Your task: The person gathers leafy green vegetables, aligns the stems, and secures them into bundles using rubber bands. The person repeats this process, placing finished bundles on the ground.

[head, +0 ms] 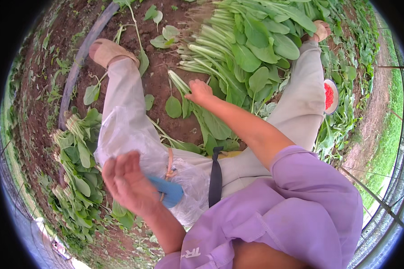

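My right hand point(200, 91) is closed around a small bunch of leafy greens point(178, 80), whose pale cut stems point away from me and whose leaves point(215, 126) trail back beneath my forearm. Just beyond it lies a large heap of the same greens point(256, 43), stems to the left. My left hand point(129, 183) is raised over my left thigh, fingers loosely bent and slightly blurred, with nothing seen in it. Clear plastic sheeting point(121, 134) wraps that thigh, tied with an orange-brown cord point(170, 163). A blue piece of material point(170, 191) lies on the plastic beside the hand.
Tied bunches of greens point(75, 131) are piled on the soil at my left, near a grey hose point(77, 67). Loose leaves point(165, 37) lie between my feet. A bowl with red contents point(330, 97) is beside my right leg, by more plants point(343, 134).
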`<control>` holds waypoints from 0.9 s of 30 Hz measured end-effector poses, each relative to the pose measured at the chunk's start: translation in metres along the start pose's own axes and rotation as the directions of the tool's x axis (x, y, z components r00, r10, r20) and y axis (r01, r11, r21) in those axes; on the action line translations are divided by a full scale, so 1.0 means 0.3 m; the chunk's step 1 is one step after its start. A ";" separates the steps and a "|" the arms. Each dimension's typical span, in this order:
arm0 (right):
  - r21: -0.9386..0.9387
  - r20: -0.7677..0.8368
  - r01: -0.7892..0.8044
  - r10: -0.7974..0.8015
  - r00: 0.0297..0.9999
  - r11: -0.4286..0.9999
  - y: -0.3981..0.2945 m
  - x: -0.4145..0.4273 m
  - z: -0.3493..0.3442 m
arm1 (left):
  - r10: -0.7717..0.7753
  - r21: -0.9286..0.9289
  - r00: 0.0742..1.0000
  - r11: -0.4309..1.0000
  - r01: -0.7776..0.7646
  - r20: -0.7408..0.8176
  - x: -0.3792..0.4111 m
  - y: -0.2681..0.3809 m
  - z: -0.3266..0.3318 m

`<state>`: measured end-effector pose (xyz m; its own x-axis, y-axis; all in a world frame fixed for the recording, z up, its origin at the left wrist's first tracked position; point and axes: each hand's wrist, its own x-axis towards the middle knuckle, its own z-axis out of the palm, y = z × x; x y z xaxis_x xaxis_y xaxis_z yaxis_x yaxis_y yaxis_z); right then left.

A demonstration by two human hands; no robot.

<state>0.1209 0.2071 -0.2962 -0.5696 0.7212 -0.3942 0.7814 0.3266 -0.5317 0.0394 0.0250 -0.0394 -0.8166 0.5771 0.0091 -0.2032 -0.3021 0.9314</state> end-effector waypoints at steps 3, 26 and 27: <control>0.057 0.096 0.022 -0.027 0.995 0.998 0.043 0.021 0.031 | -0.125 -0.034 0.991 0.992 0.123 -0.056 0.062 -0.093 0.083; 0.464 -0.061 0.137 -0.122 0.991 0.875 0.020 0.065 -0.467 | -0.363 0.285 0.885 0.916 0.282 0.291 0.256 -0.251 0.230; 0.380 -0.332 0.209 -0.078 0.940 0.901 0.085 0.134 -0.457 | -0.398 0.199 0.878 0.914 0.354 0.265 0.258 -0.279 0.230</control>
<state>0.1529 0.3284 -0.2229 -0.5121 0.8551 -0.0805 0.4884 0.2128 -0.8463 0.0305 0.1473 -0.0915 -0.4934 0.8282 -0.2658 -0.3668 0.0791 0.9270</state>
